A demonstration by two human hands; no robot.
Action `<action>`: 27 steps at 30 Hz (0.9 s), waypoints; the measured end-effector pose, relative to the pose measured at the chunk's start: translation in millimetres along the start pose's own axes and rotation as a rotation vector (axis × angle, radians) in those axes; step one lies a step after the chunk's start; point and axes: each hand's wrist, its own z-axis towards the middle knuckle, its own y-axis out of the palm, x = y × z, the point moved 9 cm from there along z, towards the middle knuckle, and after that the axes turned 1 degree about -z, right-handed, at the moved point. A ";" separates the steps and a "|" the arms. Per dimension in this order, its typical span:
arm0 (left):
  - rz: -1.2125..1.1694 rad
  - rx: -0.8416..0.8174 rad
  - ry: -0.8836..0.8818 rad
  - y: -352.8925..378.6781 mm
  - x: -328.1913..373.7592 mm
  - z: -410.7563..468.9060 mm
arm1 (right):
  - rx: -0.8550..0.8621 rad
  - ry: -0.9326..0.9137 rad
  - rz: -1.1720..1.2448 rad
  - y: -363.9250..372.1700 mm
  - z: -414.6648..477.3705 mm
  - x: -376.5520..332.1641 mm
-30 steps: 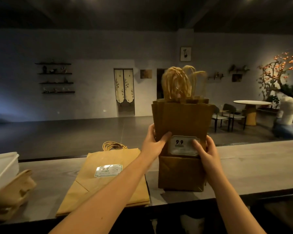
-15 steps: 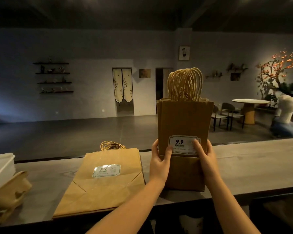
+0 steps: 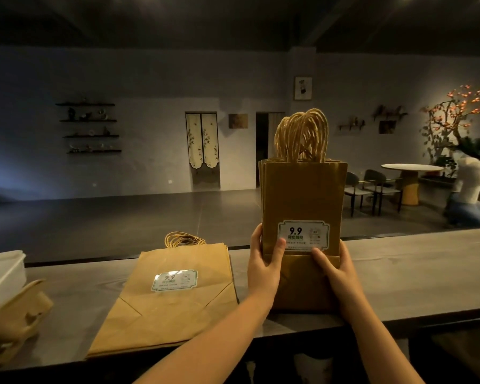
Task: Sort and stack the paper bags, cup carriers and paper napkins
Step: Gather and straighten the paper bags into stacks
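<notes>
A long grey counter runs across in front of me, with a dim café room behind it. On the counter, straight ahead, stands the upright bundle of paper bags. Its bottom edge rests on the surface, its long axis is vertical and the twine handles point up.

My left hand and right hand clamp the bundle from either side at its lower half. Both thumbs are pressed on the front face near the white label. The other fingers curl round behind, where I cannot see them.

What matters for the next move is the flat stack of bags to the left. It lies just beside my left wrist, not touching the bundle. Its long axis runs away from me, with its handles at the far end. My left hand is the nearer one to it.

I judge that joining the bundle to that stack means tipping it over backwards, handles away, and carrying it left. If the grip loosens, the loose bags could fan out.

At the far left edge sit a brown cup carrier pile and a white bin.
</notes>
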 end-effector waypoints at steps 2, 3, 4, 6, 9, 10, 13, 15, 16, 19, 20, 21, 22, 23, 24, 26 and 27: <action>0.001 0.009 0.011 -4.0 -0.2 -1.3 | -0.055 0.038 0.007 5.1 -3.0 2.8; -0.011 0.013 0.002 -5.5 -0.6 -1.6 | -0.074 0.052 0.013 6.6 -4.5 4.2; -0.028 0.011 -0.014 -5.9 -1.4 -1.5 | -0.084 0.066 0.021 7.3 -5.3 6.1; -0.046 -0.001 -0.034 -4.2 -0.2 -2.1 | -0.077 0.093 0.034 6.5 -6.8 9.4; -0.054 0.009 -0.037 -3.7 1.2 -4.9 | -0.062 0.102 0.009 5.2 -7.5 10.6; -0.055 0.014 -0.047 -4.0 0.3 -5.3 | -0.061 0.105 -0.002 5.3 -7.3 11.0; 0.000 0.039 -0.087 -5.4 -1.9 -3.3 | -0.047 0.092 -0.020 6.3 -8.7 6.8; 0.064 0.075 -0.117 -7.0 -0.9 0.3 | -0.020 0.063 -0.066 4.8 -7.4 0.9; 0.092 0.091 -0.144 -7.6 -0.8 2.4 | -0.006 0.054 -0.114 3.7 -5.8 -3.4; 0.115 0.106 -0.306 -10.6 -5.7 11.4 | 0.020 0.097 -0.273 -0.8 3.3 -11.6; 0.121 0.100 -0.377 -12.0 -9.0 13.8 | 0.006 0.149 -0.307 -0.7 6.6 -8.5; 0.128 0.083 -0.448 -13.4 -11.4 13.7 | -0.015 0.216 -0.333 -0.3 8.0 -2.8; 0.133 0.050 -0.520 -13.9 -16.0 12.3 | -0.040 0.290 -0.354 0.6 7.8 4.8; 0.128 0.014 -0.576 -14.4 -21.6 10.6 | -0.069 0.367 -0.379 2.2 6.1 13.4; 0.137 -0.015 -0.618 -14.9 -26.5 7.6 | -0.102 0.428 -0.417 4.1 3.5 20.8; 0.162 -0.029 -0.670 -17.2 -35.3 0.9 | -0.165 0.483 -0.528 7.9 -0.2 27.8; 0.161 -0.010 -0.670 -19.2 -39.3 1.3 | -0.183 0.480 -0.574 9.1 0.7 27.4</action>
